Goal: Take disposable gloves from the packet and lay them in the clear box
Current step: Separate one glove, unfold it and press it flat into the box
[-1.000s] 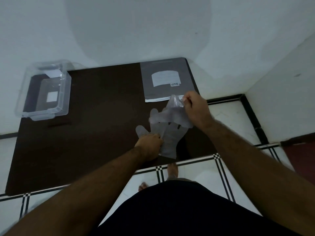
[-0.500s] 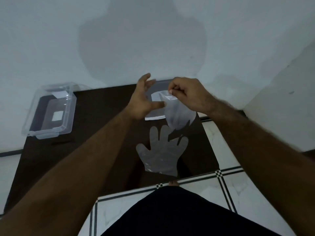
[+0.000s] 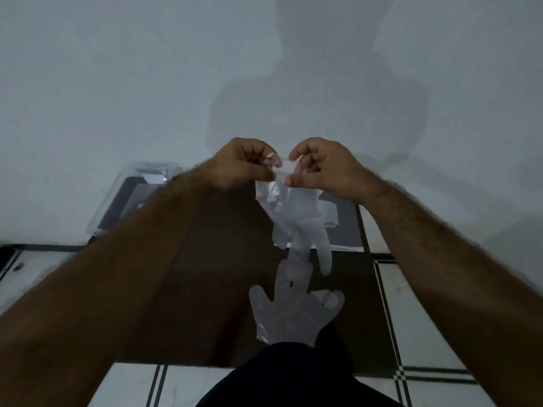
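A thin clear disposable glove (image 3: 296, 221) hangs fingers-down in the air above the dark table. My left hand (image 3: 239, 165) and my right hand (image 3: 318, 167) each pinch its cuff edge, close together. A second clear glove (image 3: 291, 312) lies flat on the table near the front edge, fingers pointing away from me. The grey glove packet (image 3: 342, 224) lies at the table's far right, partly hidden behind the hanging glove. The clear box (image 3: 117, 207) sits at the far left corner, largely covered by my left forearm.
The dark brown table (image 3: 223, 259) stands against a white wall. White floor tiles with black borders (image 3: 411, 304) lie to the right and front. My dark clothing fills the bottom middle.
Both hands rose higher with the glove. My left hand, open half a second ago, now pinches the cuff beside my right hand. The camera tilted up toward the wall.
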Available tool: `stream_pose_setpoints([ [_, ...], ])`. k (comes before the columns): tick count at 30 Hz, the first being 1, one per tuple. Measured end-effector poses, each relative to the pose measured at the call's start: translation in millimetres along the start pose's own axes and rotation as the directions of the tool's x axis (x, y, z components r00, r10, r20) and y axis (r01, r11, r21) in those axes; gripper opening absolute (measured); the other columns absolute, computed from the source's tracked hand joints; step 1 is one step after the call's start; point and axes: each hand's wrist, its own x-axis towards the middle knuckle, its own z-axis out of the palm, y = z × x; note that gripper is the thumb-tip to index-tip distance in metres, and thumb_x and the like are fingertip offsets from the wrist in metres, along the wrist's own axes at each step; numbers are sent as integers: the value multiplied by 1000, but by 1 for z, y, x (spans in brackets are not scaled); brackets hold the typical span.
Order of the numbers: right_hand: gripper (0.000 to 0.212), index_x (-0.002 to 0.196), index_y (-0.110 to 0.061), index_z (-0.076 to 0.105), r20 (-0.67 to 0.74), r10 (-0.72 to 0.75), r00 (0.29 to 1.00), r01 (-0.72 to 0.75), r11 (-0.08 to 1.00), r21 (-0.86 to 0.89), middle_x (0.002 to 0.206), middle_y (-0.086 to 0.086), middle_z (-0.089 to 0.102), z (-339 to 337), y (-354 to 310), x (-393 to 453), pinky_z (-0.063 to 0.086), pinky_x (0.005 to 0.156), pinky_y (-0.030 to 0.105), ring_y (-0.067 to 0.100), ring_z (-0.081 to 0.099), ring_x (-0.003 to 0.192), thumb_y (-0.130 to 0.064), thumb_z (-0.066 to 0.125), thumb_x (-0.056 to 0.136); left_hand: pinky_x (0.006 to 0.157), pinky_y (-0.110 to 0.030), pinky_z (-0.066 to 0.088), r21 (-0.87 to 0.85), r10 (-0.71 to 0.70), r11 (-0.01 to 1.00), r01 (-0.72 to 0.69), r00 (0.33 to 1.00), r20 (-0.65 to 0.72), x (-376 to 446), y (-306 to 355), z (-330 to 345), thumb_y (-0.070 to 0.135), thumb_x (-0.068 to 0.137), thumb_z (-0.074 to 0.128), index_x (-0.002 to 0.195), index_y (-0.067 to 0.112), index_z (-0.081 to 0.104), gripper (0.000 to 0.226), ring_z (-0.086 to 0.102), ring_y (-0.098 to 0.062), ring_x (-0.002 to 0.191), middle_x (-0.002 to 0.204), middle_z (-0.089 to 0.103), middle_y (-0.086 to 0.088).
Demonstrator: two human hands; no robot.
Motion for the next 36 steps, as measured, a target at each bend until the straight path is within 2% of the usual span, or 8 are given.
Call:
stream_pose_setpoints([
  [5,30,100,-18,79,92,-53,994,59,997,-56,93,19,77,6,3,39,62,81,37,18,75,82,-14,96,76,81,-29,57,82,-72,993,85,986,-148,-14,-7,-39,-9,87,80,97,12,80,23,72,-13,86,89,78,-1],
  [11,15,89,-19,81,136,-116,984,127,990,-68,82,-4,78,43,-14,92,63,81,32,14,75,79,-15,93,81,67,-20,56,84,-115,984,155,926,-359,-48,-25,-84,-5,92,77,104,-3,77,11,70,-4,73,81,77,5],
  [14,11,89,-18,82,131,-118,984,130,988,-80,80,-3,78,73,-27,118,63,78,33,10,70,73,-16,91,82,61,-15,51,83,-155,973,214,880,-450,-69,-41,-114,1,95,78,107,-8,76,15,66,1,67,83,75,2],
  [20,9,86,-20,82,89,-118,989,127,987,-99,78,-9,77,156,-58,183,61,79,30,7,70,73,-16,90,83,70,-27,56,121,-191,950,289,841,-506,-97,-82,-207,14,95,81,101,4,81,11,68,-15,81,97,79,-18],
  [24,10,89,-18,82,43,-112,993,117,984,-133,78,-10,75,218,-82,231,58,77,24,11,70,76,-18,90,83,65,-19,55,135,-197,940,312,824,-531,-107,-111,-272,10,94,80,93,6,81,5,69,-7,71,82,78,-4],
  [28,11,93,-15,82,17,-122,992,123,966,-226,81,-14,71,273,-95,280,44,69,4,0,64,75,-19,88,85,63,-23,55,187,-211,916,355,823,-527,-104,-147,-338,13,92,82,88,14,81,5,67,-3,62,69,74,7],
  [31,11,93,-14,81,-45,-128,991,113,961,-253,78,-18,68,304,-98,311,45,72,8,-1,61,73,-19,88,86,64,-24,55,244,-184,900,361,822,-540,-95,-171,-377,16,92,82,90,10,81,7,65,-5,63,70,74,3],
  [36,5,91,-17,80,-202,-166,965,116,964,-238,78,-17,71,334,-106,340,50,74,11,-4,65,74,-20,84,90,78,-29,58,365,-84,863,349,812,-578,-73,-188,-420,26,94,79,92,16,81,11,71,-14,79,83,79,1],
])
